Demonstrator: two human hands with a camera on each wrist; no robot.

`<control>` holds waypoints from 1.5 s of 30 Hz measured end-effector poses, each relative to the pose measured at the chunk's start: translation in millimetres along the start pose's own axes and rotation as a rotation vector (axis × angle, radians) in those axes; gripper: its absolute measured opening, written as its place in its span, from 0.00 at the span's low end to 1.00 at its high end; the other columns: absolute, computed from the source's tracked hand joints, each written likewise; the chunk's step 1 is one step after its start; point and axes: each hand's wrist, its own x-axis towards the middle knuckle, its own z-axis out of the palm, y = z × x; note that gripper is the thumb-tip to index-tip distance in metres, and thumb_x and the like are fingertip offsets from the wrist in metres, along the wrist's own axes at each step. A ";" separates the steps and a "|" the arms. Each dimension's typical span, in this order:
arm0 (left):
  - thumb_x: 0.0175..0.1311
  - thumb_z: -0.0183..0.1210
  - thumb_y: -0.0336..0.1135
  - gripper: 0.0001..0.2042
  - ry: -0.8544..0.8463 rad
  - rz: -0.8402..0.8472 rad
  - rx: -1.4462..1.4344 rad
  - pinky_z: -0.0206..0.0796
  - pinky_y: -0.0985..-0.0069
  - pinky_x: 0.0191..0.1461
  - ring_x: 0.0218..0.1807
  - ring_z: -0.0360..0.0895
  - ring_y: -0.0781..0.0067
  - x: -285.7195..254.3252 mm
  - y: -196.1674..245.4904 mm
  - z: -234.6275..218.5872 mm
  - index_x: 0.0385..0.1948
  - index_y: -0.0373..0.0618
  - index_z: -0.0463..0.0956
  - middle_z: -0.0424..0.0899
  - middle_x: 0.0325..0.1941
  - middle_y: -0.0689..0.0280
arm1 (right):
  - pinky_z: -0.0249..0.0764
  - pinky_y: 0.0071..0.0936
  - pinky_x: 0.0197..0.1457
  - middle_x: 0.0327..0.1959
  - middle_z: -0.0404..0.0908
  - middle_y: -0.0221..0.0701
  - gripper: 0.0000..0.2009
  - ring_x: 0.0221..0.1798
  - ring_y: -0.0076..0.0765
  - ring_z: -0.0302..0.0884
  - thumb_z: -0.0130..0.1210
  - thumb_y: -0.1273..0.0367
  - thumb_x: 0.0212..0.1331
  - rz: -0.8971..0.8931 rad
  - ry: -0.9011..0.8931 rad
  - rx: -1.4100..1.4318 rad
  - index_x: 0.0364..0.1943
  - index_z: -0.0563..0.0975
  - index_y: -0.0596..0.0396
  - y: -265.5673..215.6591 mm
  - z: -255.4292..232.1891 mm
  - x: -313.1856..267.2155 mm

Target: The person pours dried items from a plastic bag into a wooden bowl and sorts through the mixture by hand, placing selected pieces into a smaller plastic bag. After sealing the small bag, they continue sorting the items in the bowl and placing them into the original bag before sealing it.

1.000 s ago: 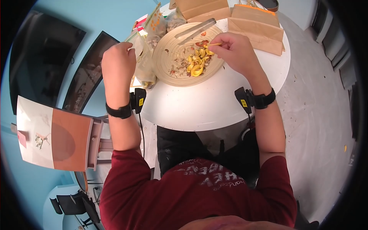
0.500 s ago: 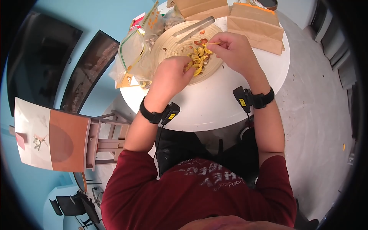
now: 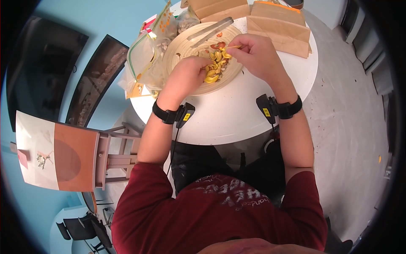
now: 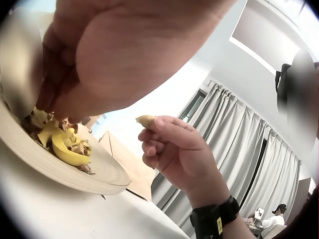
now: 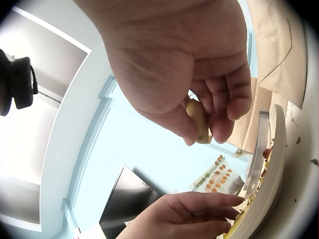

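A round pale wooden plate [image 3: 179,44] holds a heap of curved yellow shell-like pieces [image 3: 211,79] among brown bits. Over the plate's near left part, my left hand [image 3: 186,76] reaches into this heap, fingers pointing down. Its fingertips are among the pieces, so I cannot tell whether it pinches one. At the right of the heap, my right hand [image 3: 256,55] is raised and pinches a small yellow piece [image 5: 198,119] between thumb and fingers. Metal tongs [image 3: 211,31] lie across the back of the plate, near a few red slices [image 3: 218,45].
Brown paper bags [image 3: 279,34] stand behind the plate on the white round table [image 3: 220,122]. Left of it are clear zip bags [image 3: 146,59], one with an orange-spotted print. A small wooden-topped table [image 3: 72,156] is at the left.
My left hand has come from beside the zip bags to the heap on the plate, where it has stayed since half a second ago. My right hand keeps its pinch in nearly the same place.
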 end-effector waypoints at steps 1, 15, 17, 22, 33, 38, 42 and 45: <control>0.60 0.60 0.24 0.16 -0.030 0.005 -0.019 0.75 0.64 0.47 0.42 0.84 0.52 1.7 1.0 -0.7 0.50 0.41 0.85 0.86 0.42 0.50 | 0.68 0.18 0.30 0.22 0.79 0.22 0.07 0.25 0.14 0.70 0.65 0.69 0.63 0.002 -0.002 0.005 0.37 0.85 0.60 0.2 0.2 -0.1; 0.57 0.61 0.24 0.18 -0.104 0.204 0.019 0.75 0.63 0.43 0.37 0.83 0.54 15.3 -10.6 -0.3 0.50 0.46 0.85 0.84 0.36 0.55 | 0.68 0.19 0.30 0.23 0.82 0.24 0.07 0.26 0.15 0.72 0.65 0.70 0.63 0.000 -0.006 -0.027 0.38 0.86 0.60 -4.2 -0.4 -0.7; 0.58 0.62 0.25 0.15 -0.137 0.180 0.021 0.75 0.63 0.43 0.37 0.84 0.54 17.1 -9.0 -3.1 0.48 0.45 0.85 0.85 0.36 0.55 | 0.68 0.19 0.30 0.23 0.82 0.24 0.07 0.26 0.15 0.73 0.65 0.70 0.63 -0.002 -0.008 -0.033 0.38 0.86 0.60 -4.4 0.1 -0.3; 0.58 0.63 0.27 0.13 -0.131 0.158 0.027 0.75 0.63 0.42 0.37 0.84 0.54 18.0 -9.2 -2.3 0.45 0.43 0.84 0.86 0.36 0.54 | 0.69 0.19 0.30 0.23 0.81 0.24 0.07 0.25 0.15 0.72 0.65 0.70 0.63 -0.031 -0.009 -0.058 0.38 0.86 0.60 -1.7 1.4 0.0; 0.59 0.65 0.28 0.11 -0.118 0.025 0.023 0.75 0.62 0.45 0.39 0.84 0.49 20.0 -9.4 -4.1 0.43 0.40 0.84 0.87 0.36 0.52 | 0.69 0.20 0.29 0.22 0.81 0.26 0.07 0.24 0.16 0.72 0.65 0.70 0.63 -0.059 -0.012 -0.090 0.37 0.85 0.61 1.0 1.9 0.3; 0.59 0.67 0.29 0.10 0.128 0.081 0.072 0.76 0.64 0.43 0.36 0.85 0.52 13.9 -10.5 -13.5 0.41 0.39 0.84 0.87 0.35 0.52 | 0.70 0.21 0.30 0.23 0.82 0.27 0.07 0.25 0.17 0.73 0.64 0.71 0.63 -0.098 0.007 -0.090 0.37 0.85 0.62 5.7 3.4 0.2; 0.62 0.68 0.31 0.10 0.139 -0.075 0.002 0.75 0.70 0.39 0.33 0.85 0.64 9.8 3.2 -33.0 0.42 0.38 0.83 0.87 0.33 0.56 | 0.71 0.21 0.31 0.24 0.83 0.28 0.06 0.26 0.17 0.74 0.64 0.71 0.63 -0.076 -0.008 -0.089 0.38 0.85 0.62 2.3 3.0 -0.2; 0.63 0.69 0.31 0.10 0.169 -0.119 -0.030 0.74 0.73 0.38 0.33 0.85 0.71 9.1 3.3 -36.5 0.42 0.36 0.83 0.88 0.32 0.59 | 0.75 0.30 0.34 0.26 0.84 0.37 0.08 0.28 0.34 0.80 0.64 0.69 0.60 -0.046 -0.011 -0.063 0.36 0.85 0.60 -0.7 2.4 -0.3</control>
